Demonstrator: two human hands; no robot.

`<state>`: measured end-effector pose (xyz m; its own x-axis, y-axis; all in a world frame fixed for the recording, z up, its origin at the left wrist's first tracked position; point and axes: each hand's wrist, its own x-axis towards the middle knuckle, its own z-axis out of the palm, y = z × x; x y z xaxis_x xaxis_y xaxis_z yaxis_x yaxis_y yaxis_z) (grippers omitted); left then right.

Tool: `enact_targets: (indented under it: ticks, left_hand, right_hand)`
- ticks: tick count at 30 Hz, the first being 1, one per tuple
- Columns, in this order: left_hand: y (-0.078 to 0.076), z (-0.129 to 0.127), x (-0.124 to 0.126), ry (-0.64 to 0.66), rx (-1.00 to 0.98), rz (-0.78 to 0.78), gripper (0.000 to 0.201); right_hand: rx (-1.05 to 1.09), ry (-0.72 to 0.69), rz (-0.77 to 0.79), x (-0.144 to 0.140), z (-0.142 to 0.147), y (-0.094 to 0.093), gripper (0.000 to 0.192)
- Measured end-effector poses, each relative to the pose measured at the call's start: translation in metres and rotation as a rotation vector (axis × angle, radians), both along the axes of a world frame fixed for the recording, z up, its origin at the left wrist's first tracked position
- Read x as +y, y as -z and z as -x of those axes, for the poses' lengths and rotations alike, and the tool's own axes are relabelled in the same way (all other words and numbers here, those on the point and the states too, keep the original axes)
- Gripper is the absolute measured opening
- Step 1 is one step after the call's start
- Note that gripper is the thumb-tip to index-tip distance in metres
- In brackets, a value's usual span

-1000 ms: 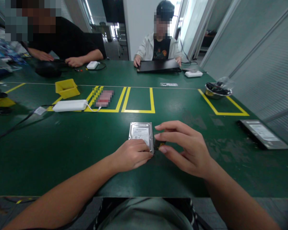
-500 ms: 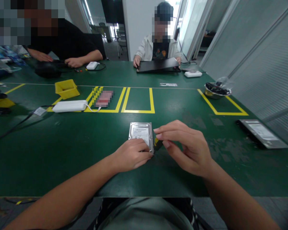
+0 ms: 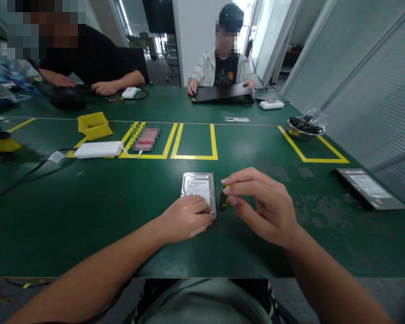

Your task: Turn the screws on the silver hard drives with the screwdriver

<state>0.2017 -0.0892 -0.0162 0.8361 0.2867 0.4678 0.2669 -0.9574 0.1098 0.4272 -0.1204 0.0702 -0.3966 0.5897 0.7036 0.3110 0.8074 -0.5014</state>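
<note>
A silver hard drive (image 3: 198,186) lies flat on the green table (image 3: 87,216) in front of me. My left hand (image 3: 185,218) rests on its near end, fingers curled over the near right corner, holding it down. My right hand (image 3: 261,204) pinches a small black and yellow screwdriver (image 3: 222,201) between thumb and fingers. The tool stands tilted, with its tip at the drive's near right corner, beside my left fingertips.
A second drive (image 3: 369,187) lies at the right. A metal bowl (image 3: 305,127) sits in a yellow taped box. At left are a white box (image 3: 98,149) and yellow bin (image 3: 93,124). Two people sit across, one holding a laptop (image 3: 222,93).
My right hand has lifted and turned slightly, bringing the screwdriver more upright at the drive's corner. My left hand and the drive have stayed put.
</note>
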Motion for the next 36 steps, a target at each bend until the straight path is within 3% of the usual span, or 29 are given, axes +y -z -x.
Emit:
enact_targets:
  ticks: [15, 23, 31, 36]
  left_hand:
    - [0.0002, -0.0004, -0.0001, 0.000, -0.046, -0.021, 0.014]
    - [-0.0012, -0.0006, -0.0002, -0.005, -0.003, -0.013, 0.016]
    - [-0.0038, -0.0024, -0.0012, -0.035, -0.007, -0.075, 0.015]
    - [-0.0036, -0.0017, -0.0010, -0.023, 0.022, -0.048, 0.017]
  right_hand:
    - [0.007, -0.026, -0.056, 0.0007, 0.0035, -0.0005, 0.017]
    - [0.007, -0.027, -0.041, -0.0010, 0.0025, 0.0040, 0.026]
    - [-0.003, 0.045, -0.070, -0.0025, 0.0019, 0.0043, 0.013]
    - [-0.018, 0.043, -0.079, -0.0013, 0.0019, 0.0032, 0.015]
